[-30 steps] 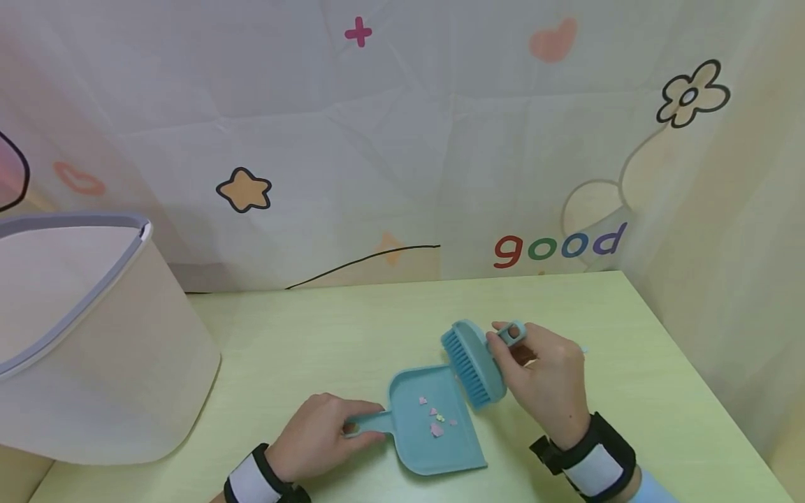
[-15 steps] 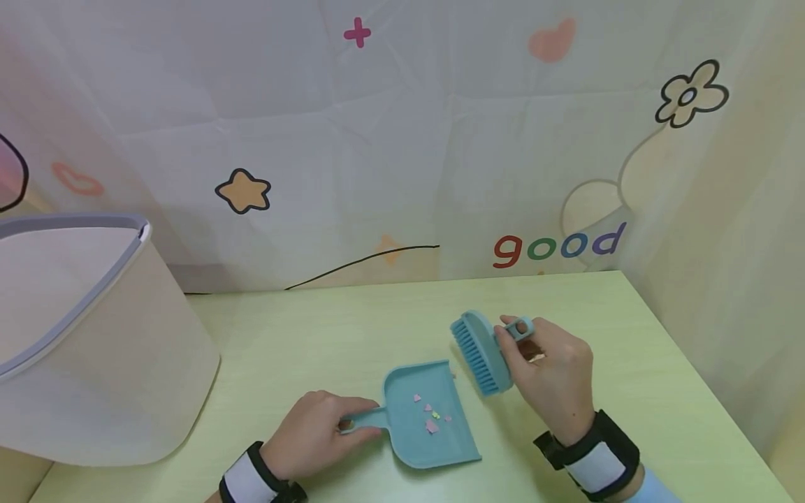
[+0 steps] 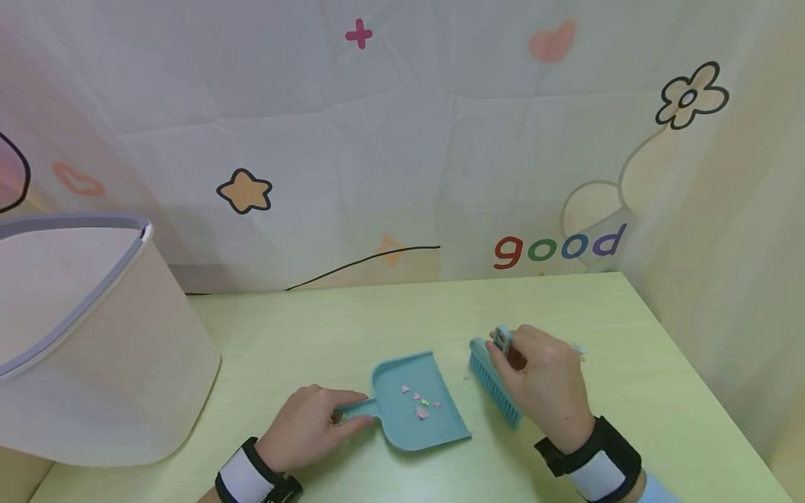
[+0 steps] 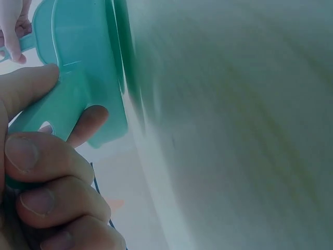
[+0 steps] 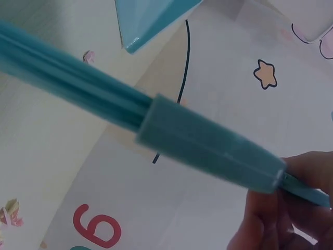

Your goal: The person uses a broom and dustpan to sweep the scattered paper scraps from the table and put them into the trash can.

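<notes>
My left hand [image 3: 314, 426] pinches the short handle of a light blue dustpan [image 3: 399, 433], with curled fingers around it in the left wrist view. Several small pink and yellow paper scraps [image 3: 422, 413] lie in the pan. To its right, my right hand [image 3: 546, 388] grips the looped handle of a matching blue brush [image 3: 493, 384]. The bristles point down at the table, apart from the pan's front lip; whether they touch the surface I cannot tell. One tiny pink scrap [image 3: 466, 377] lies between pan and brush.
More scraps [image 3: 581, 349] lie on the pale green table [image 3: 302, 328] behind my right hand, partly hidden by it. A large white bin [image 3: 126, 349] with a lilac rim stands at the left. A printed curtain [image 3: 390, 140] hangs along the back and right.
The dustpan has slid left and slightly away from me with my left hand. The brush has swung from beside the pan's lip to farther right, and its bristles have turned downward.
</notes>
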Motion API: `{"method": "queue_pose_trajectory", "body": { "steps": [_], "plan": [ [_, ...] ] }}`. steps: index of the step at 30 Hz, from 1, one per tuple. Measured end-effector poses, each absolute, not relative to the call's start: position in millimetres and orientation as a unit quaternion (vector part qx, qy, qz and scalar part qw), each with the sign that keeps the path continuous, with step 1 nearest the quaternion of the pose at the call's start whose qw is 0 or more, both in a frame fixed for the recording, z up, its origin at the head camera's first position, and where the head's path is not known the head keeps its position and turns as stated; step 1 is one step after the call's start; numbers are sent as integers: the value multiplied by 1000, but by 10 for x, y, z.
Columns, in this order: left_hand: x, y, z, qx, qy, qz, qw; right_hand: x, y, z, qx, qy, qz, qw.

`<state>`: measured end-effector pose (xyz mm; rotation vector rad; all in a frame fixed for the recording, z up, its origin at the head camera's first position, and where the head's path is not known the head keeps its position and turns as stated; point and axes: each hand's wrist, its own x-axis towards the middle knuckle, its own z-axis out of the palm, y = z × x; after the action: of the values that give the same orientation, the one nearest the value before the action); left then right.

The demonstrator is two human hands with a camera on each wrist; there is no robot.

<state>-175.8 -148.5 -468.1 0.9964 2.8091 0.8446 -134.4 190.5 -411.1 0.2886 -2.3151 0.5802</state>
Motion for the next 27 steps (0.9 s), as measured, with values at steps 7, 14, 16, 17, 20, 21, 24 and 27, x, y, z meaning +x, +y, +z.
{"method": "queue_pose_trajectory", "body": {
  "steps": [7, 14, 16, 17, 20, 21, 24, 27],
  "plan": [
    [-1773, -1492, -4689, 321, 907, 272, 23, -1320, 1877, -4081, 120, -884, 325, 315],
    [-1783, -1481, -4696, 316, 911, 265, 32, -1316, 1908, -4024, 107, -880, 317, 338],
    [-1784, -1480, -4696, 313, 910, 268, 35, -1320, 1918, -4019, 106, -880, 313, 341],
    [-1785, -1479, -4694, 311, 910, 271, 36, -1322, 1924, -4018, 106, -881, 310, 343],
    [-1795, -1475, -4687, 304, 911, 277, 35, -1333, 1949, -4017, 107, -882, 298, 349],
    [-1797, -1473, -4682, 302, 911, 279, 34, -1337, 1960, -4017, 106, -882, 295, 352],
    [-1799, -1474, -4659, 298, 910, 287, 27, -1350, 1996, -4017, 102, -884, 283, 358],
    [-1801, -1483, -4629, 296, 909, 295, 15, -1360, 2035, -4020, 96, -885, 274, 363]
  ]
}}
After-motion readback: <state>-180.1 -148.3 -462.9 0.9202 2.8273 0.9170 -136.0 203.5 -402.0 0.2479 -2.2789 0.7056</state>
